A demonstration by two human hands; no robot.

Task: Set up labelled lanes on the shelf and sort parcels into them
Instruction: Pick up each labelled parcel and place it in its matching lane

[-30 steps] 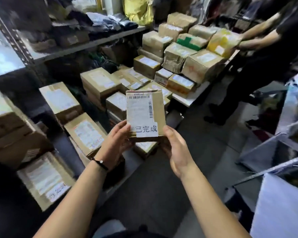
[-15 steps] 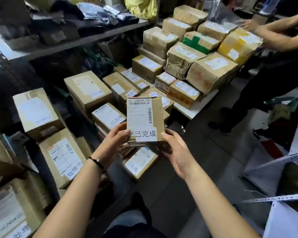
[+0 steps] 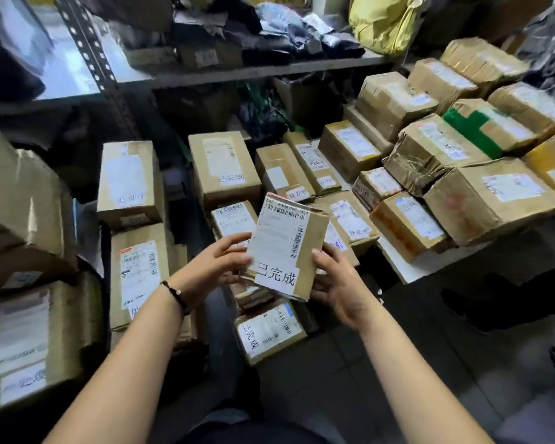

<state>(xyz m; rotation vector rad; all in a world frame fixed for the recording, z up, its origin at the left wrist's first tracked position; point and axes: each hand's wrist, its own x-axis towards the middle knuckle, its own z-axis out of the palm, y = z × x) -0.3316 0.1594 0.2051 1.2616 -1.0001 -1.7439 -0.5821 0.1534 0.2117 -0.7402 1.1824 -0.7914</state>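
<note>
A small brown cardboard parcel [image 3: 287, 246] with a barcode label and a white sticker in black characters is held tilted in front of me. My left hand [image 3: 213, 267] grips its left edge, thumb on the face. Its right edge sits in my right hand [image 3: 335, 283], fingers curled behind. Under it lie labelled parcels on the low shelf, one flat box [image 3: 268, 333] with the same sticker just below my hands and a taller box [image 3: 223, 168] behind.
The metal shelf upright [image 3: 87, 56] rises at the left, with large boxes [image 3: 23, 203] stacked beside it. A heap of taped parcels [image 3: 491, 193] fills a white board at the right. Dark floor [image 3: 398, 363] lies below my right arm.
My view has swung left and down toward the shelf. The parcel has tilted and come lower over the stacked boxes. The other person at the right has left the view.
</note>
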